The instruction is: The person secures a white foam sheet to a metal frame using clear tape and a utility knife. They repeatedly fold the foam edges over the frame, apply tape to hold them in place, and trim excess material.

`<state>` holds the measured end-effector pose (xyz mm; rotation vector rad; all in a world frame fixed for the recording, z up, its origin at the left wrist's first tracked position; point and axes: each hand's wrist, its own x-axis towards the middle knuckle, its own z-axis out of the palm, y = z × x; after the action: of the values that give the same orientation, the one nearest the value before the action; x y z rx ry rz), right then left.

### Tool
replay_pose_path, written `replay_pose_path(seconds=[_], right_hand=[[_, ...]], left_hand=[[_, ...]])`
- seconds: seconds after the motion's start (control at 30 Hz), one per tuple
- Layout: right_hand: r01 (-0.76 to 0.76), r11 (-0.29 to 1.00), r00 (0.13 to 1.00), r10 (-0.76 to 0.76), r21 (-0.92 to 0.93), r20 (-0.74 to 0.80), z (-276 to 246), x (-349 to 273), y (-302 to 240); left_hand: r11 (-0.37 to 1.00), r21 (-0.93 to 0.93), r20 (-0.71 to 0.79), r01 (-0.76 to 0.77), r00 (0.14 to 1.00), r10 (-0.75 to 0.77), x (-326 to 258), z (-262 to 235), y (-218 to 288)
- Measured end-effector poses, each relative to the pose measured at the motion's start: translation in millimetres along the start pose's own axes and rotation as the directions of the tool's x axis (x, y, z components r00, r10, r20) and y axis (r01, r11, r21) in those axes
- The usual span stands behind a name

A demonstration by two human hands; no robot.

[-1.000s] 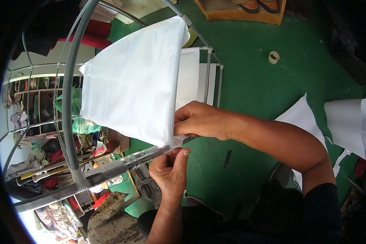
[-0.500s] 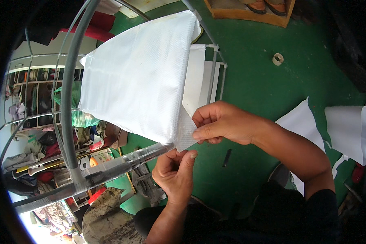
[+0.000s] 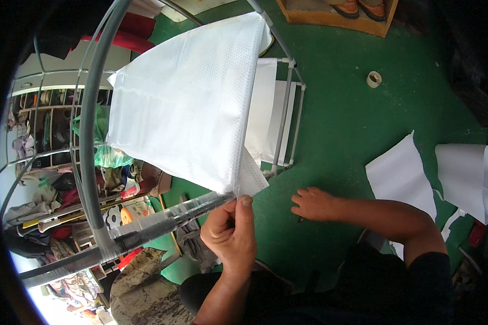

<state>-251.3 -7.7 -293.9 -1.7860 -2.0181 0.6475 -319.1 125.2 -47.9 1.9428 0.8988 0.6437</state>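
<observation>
A white dimpled sheet (image 3: 184,103) is stretched over a frame of grey tubes. Its narrow loose flap (image 3: 253,176) sticks out past the lower right corner. Just below that corner my left hand (image 3: 230,233) is closed, thumb against bent forefinger, pinching the sheet's edge beside the taped tube (image 3: 168,221). My right hand (image 3: 314,205) is apart from the sheet, low over the green floor, its fingers bent. The end of a thin dark strip (image 3: 300,219) shows at its lower edge; whether the fingers grip it is hidden.
On the green floor (image 3: 331,114) lie a tape roll (image 3: 374,79) and white sheet pieces (image 3: 404,173) at the right. A wooden box (image 3: 336,21) with brown shoes stands at the far side. Left of the frame are cluttered shelves (image 3: 43,111) and a green plastic bag (image 3: 111,154).
My right hand has let go of the flap and moved down and right to the dark strip on the floor. My left thumb has come in against the sheet's corner.
</observation>
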Motion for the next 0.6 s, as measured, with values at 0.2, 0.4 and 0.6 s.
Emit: replay_pose_path(seconds=[0.2,0.4,0.6], right_hand=[[0.045,0.992,0.999,-0.047,-0.115,-0.015,28,-10,3],[-0.007,0.997,1.0,0.006,-0.075,-0.005,36,-9,-1],[-0.042,0.999,0.998,0.043,-0.016,0.046,38,-15,4]], left_hand=[[0.993,0.065,-0.026,-0.099,0.995,0.101,1,0,-1],[0.98,0.128,-0.023,-0.151,0.988,0.155,1,1,-5],[0.977,0.133,-0.017,-0.166,0.985,0.17,1,1,-4]])
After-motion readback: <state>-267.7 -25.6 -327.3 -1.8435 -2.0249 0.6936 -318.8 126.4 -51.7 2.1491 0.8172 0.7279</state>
